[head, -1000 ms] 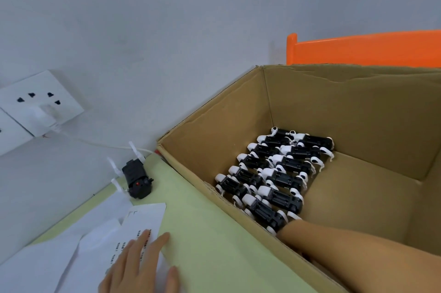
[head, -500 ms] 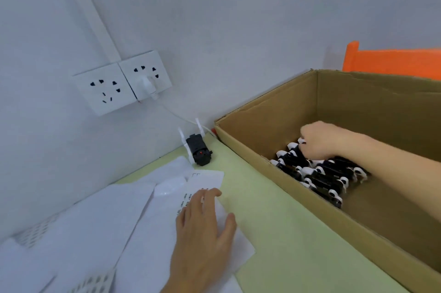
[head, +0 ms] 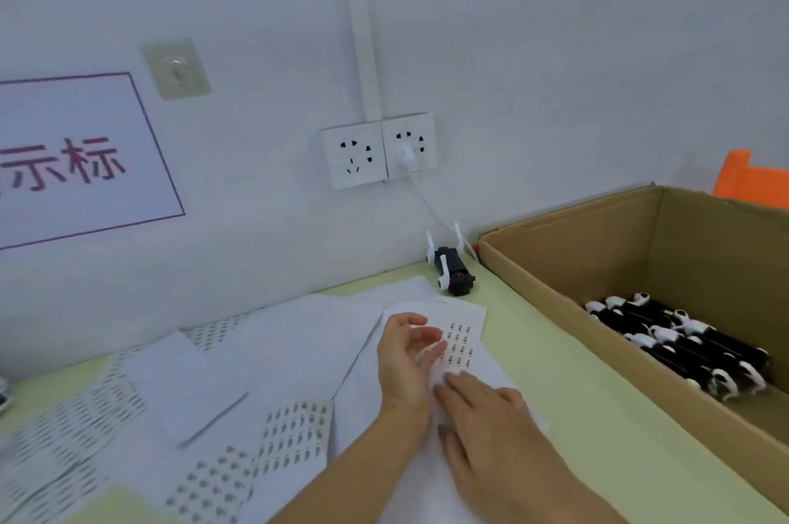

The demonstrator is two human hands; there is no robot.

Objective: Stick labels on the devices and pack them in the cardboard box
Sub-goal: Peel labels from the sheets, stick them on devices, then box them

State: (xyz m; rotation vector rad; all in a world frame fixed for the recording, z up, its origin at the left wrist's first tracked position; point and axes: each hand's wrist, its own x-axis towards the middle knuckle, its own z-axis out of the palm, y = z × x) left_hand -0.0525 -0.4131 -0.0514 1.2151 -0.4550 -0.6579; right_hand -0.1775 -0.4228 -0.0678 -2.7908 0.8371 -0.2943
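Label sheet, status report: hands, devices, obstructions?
Both hands on the label sheet: left hand fingers curled at the labels, right hand pressing flat. One device unpacked by the wall; others in the cardboard box. No obstructions.

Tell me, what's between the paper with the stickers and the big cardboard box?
Just bare green table. In the head view, nothing lies between the label sheet and the cardboard box; the lone black device sits farther back.

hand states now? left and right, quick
Left hand: fingers loosely curled over the label sheet; a pinch cannot be told.
Right hand: open, fingers flat, pressing on the label sheet.
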